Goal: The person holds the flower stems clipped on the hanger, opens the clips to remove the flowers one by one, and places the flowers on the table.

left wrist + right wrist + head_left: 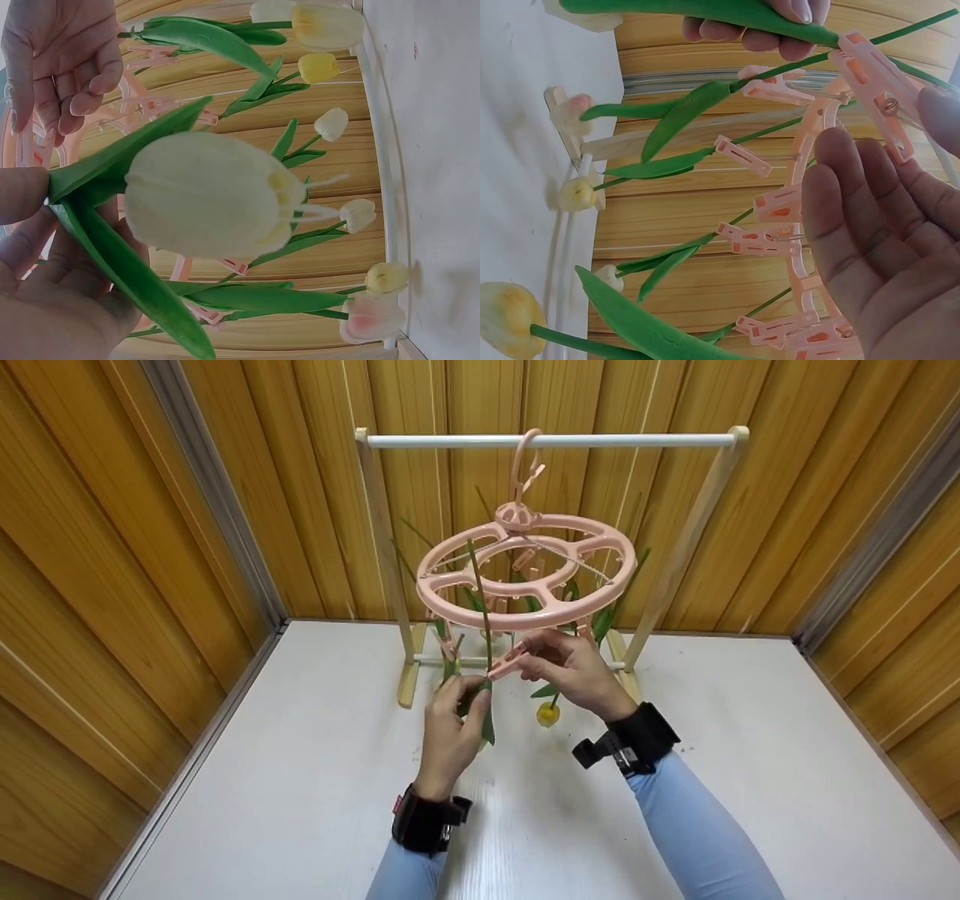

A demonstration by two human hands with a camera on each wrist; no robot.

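My left hand (450, 727) pinches an artificial white tulip (202, 195) by its green stem, near the base of the leaves. The flower hangs head down, and its bare stem (481, 607) rises past the front of a round pink clip hanger (517, 621). With thumb and fingers, my right hand (577, 671) grips a pink clothespin (877, 90) by its handle end. The clothespin's tip meets the stem just above the left hand's fingers; whether it clamps the stem cannot be told. Other tulips hang upside down from the hanger's clips, among them a yellow one (548, 714).
The hanger hooks over a white rod (630, 439) on a wooden stand (679, 555). Its feet rest on a white table (337, 780). Wood-grain panels (300, 510) close in the back and both sides. Several clips (765, 244) hang round the ring.
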